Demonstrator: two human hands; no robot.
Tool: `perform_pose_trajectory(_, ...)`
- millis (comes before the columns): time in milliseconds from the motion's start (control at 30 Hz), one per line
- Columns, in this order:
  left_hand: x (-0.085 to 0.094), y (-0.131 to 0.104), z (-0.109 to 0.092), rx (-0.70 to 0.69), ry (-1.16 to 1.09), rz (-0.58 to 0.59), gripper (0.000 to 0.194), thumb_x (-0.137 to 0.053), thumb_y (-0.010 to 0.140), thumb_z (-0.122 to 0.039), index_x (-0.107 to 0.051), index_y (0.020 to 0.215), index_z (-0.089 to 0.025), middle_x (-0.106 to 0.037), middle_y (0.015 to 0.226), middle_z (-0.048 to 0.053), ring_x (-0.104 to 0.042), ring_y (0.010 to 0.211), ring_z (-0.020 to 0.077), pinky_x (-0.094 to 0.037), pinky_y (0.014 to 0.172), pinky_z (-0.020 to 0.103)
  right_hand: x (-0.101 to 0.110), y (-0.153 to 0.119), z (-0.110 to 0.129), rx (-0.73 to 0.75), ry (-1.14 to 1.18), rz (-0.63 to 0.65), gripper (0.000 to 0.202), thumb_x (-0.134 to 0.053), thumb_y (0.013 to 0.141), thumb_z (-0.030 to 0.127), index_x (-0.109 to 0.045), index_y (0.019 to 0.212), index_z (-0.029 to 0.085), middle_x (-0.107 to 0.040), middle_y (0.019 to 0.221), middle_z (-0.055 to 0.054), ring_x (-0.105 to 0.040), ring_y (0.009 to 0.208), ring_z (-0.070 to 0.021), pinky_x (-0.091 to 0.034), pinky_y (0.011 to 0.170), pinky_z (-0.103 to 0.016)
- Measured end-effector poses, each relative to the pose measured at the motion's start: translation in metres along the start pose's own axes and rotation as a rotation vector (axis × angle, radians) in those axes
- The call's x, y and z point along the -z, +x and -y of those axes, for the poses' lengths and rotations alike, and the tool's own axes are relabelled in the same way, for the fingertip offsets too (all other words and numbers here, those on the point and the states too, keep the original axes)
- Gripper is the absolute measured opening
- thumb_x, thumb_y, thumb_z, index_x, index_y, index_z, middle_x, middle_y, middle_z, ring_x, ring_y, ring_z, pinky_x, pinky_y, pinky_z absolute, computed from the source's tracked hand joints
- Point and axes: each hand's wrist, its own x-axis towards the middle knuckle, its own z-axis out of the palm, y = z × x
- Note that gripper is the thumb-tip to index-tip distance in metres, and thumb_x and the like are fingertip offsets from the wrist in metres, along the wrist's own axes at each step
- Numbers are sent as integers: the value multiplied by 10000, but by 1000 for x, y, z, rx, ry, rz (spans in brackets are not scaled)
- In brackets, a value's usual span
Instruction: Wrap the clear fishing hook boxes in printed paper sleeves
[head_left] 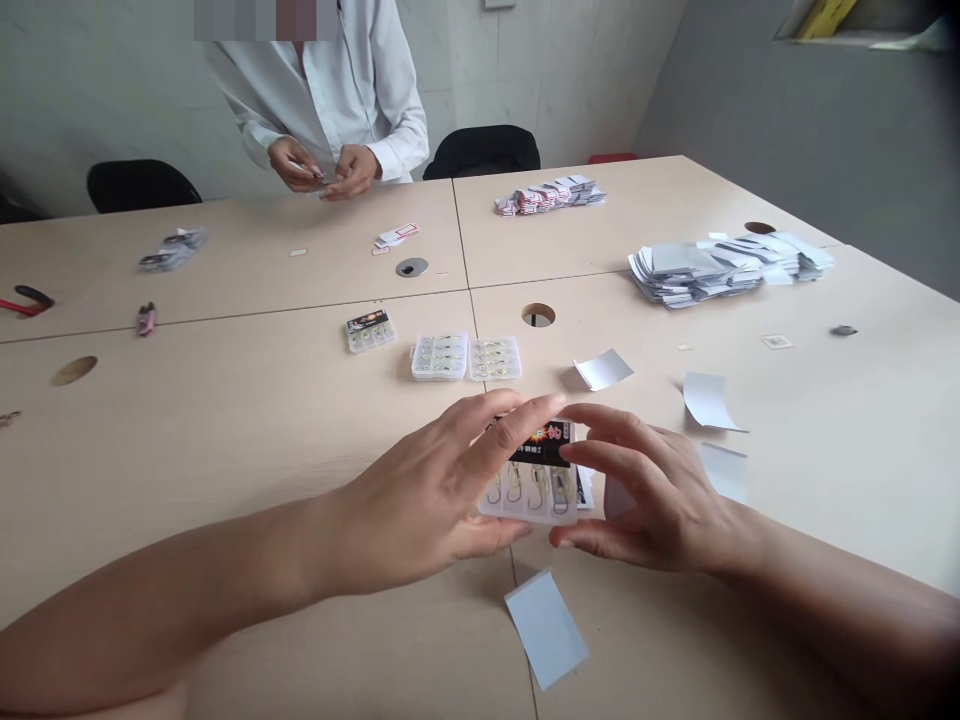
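Observation:
In the middle of the head view, a clear plastic box of fishhooks (pixel 529 487) with a black printed label is held up above the table. My left hand (pixel 427 480) wraps its left side, fingers over the top and thumb beneath. At the right edge, the fingers and thumb of my right hand (pixel 660 490) close on the same box. Part of a printed card (pixel 585 488) shows just behind it. Beyond my hands stand clear hook boxes, a stack (pixel 439 357) and another box (pixel 496 358) beside it. A labelled hook box (pixel 370 330) lies farther left.
White paper slips (pixel 547 628) lie on the wooden table (pixel 225 420). A long pile of papers (pixel 720 270) is at the right, and red-edged cards (pixel 551 195) lie farther back. Across the table a person in a white shirt (pixel 330 90) handles something small. Pink-handled clippers (pixel 146 319) lie left.

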Motion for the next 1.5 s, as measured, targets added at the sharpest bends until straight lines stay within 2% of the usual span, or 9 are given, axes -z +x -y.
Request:
perform_pose_trajectory(167, -3, -11, 3, -14, 93, -43, 845, -641, 974, -377, -103, 1617, -268, -412, 1602, 95, -369, 1492, 218, -352, 1231, 343, -2, 1, 5, -22, -24, 80, 559, -480, 992, 614, -521, 1273, 132, -678, 1210, -218, -758, 907, -271, -629, 645, -370)
perform_pose_trajectory(300, 4, -15, 21, 96, 153, -178, 803, -679, 945, -390, -210, 1592, -309, -474, 1572, 57, -457, 1442, 234, -371, 1220, 355, -2, 1, 7, -87, -72, 123, 672, -427, 983, 668, -474, 1353, 109, -665, 1252, -245, -759, 855, -269, -616, 584, -370)
perform_pose_trajectory(367, 14, -16, 41, 198, 196, -300, 780, -720, 905, -399, -304, 1559, -310, -495, 1556, 51, -491, 1416, 265, -394, 1203, 383, -2, 1, 7, -86, -78, 114, 638, -432, 995, 641, -481, 1339, 106, -680, 1208, -231, -750, 809, -253, -602, 566, -359)
perform_pose_trajectory(467, 30, -22, 80, 474, 173, -431, 891, -786, 806, -438, -324, 1556, -301, -504, 1549, 57, -512, 1392, 313, -414, 1179, 444, -2, 2, 8, -45, -62, 94, 525, -458, 1023, 556, -506, 1302, 113, -695, 1144, -196, -731, 782, -223, -586, 574, -333)
perform_pose_trajectory(633, 43, -39, 149, 648, 147, -480, 944, -773, 767, -418, -293, 1568, -273, -557, 1496, 120, -502, 1393, 370, -386, 1166, 552, -2, 1, 9, 12, -45, 81, 468, -438, 1045, 506, -517, 1295, 118, -701, 1113, -166, -723, 848, -215, -574, 603, -314)
perform_pose_trajectory(767, 40, -48, 180, 710, 72, -467, 978, -769, 750, -451, -283, 1566, -216, -559, 1485, 165, -490, 1407, 365, -384, 1171, 538, -3, 1, 11, 27, -50, 94, 441, -415, 1057, 483, -525, 1276, 116, -707, 1113, -158, -714, 869, -210, -562, 608, -313)
perform_pose_trajectory(967, 34, -48, 189, 692, -16, -477, 1011, -763, 740, -459, -257, 1567, -173, -523, 1513, 187, -469, 1432, 321, -379, 1186, 484, -5, 2, 12, 25, -47, 105, 446, -369, 1072, 480, -523, 1286, 120, -712, 1109, -146, -704, 877, -201, -543, 618, -313)
perform_pose_trajectory(1233, 32, -47, 190, 683, -46, -480, 989, -774, 733, -434, -282, 1559, -201, -521, 1518, 182, -464, 1433, 333, -353, 1194, 521, -4, 2, 12, 24, -33, 110, 432, -379, 1073, 466, -519, 1293, 121, -721, 1116, -146, -716, 913, -207, -554, 658, -318)
perform_pose_trajectory(1500, 30, -51, 198, 675, -48, -472, 1026, -782, 726, -461, -267, 1575, -201, -504, 1533, 177, -461, 1436, 325, -293, 1223, 503, -3, 2, 10, 27, -12, 108, 428, -418, 1062, 458, -515, 1291, 110, -729, 1108, -156, -734, 913, -226, -582, 645, -334)
